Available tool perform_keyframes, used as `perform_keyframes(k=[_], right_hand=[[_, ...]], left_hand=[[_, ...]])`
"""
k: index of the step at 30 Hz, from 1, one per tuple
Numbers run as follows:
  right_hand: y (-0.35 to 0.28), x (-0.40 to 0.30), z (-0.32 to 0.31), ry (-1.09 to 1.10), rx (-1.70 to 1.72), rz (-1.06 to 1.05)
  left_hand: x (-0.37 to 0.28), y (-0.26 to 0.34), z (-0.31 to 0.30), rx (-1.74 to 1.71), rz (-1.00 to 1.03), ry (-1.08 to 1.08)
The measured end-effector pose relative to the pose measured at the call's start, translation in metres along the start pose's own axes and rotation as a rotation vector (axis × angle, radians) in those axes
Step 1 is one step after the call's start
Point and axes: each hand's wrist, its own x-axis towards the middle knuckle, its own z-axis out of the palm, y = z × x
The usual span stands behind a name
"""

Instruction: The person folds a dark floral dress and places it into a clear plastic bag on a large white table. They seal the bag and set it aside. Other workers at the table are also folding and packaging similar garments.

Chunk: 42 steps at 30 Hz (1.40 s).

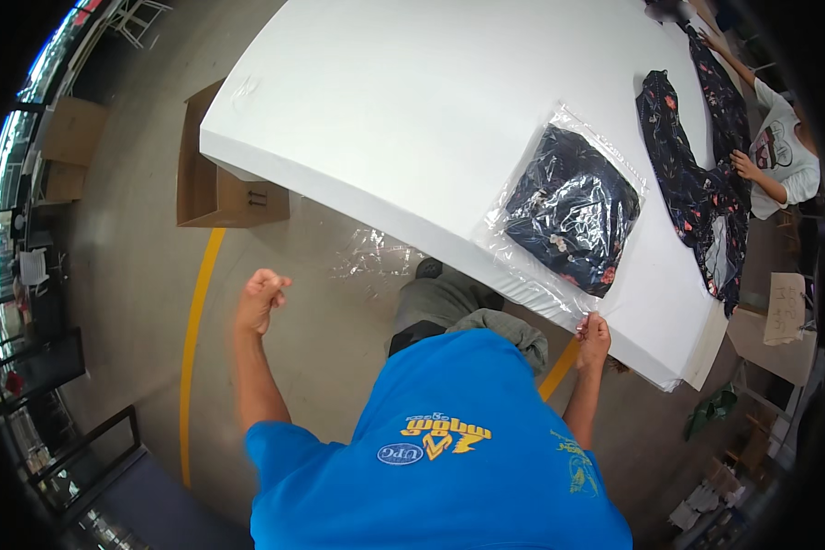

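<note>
A folded dark floral garment [570, 206] lies inside a clear plastic bag [498, 230] near the front edge of the white table [385, 103]. My right hand [593, 333] pinches the bag's near edge, where the film hangs over the table edge. Out to the left, away from the table, my left hand [265, 295] is raised over the floor with its fingers curled and slightly blurred; nothing is visible in it. To the right of the bag, dark floral trousers [687, 179] lie spread on the table.
Across the table's right side, a co-worker's hand [746, 166] touches the trousers. An open cardboard box [237, 199] stands on the floor by the table's left corner. Clear plastic film [375, 254] lies on the floor near my legs. A cardboard sign [785, 309] bearing writing is at the right.
</note>
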Motion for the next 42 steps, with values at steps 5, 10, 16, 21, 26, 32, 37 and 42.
perform_keyframes(k=[5,10,16,21,26,32,37,42], right_hand=[[-0.013,-0.009,0.008,0.012,-0.05,0.02],[-0.013,-0.013,0.012,0.043,-0.085,0.051],[-0.008,-0.015,-0.003,0.051,-0.091,0.004],[0.001,-0.02,-0.008,0.096,-0.092,-0.007],[-0.021,0.003,0.003,0.071,-0.054,-0.087],[-0.054,0.049,0.034,-0.049,-0.217,-0.129],[-0.042,0.048,0.031,-0.104,-0.063,-0.085],[-0.029,0.04,0.031,-0.173,0.057,-0.123]], left_hand=[[0.055,-0.041,0.042,0.378,-0.015,-0.025],[0.141,-0.07,0.08,0.405,0.147,0.089],[0.214,-0.055,0.039,0.413,-0.013,0.334],[0.175,0.027,0.05,0.706,0.54,0.895],[0.13,0.05,0.186,0.395,0.229,-0.049],[0.138,0.022,0.346,0.524,0.105,-0.535],[0.135,0.018,0.367,0.632,0.108,-0.616],[0.139,0.01,0.359,0.567,0.052,-0.612]])
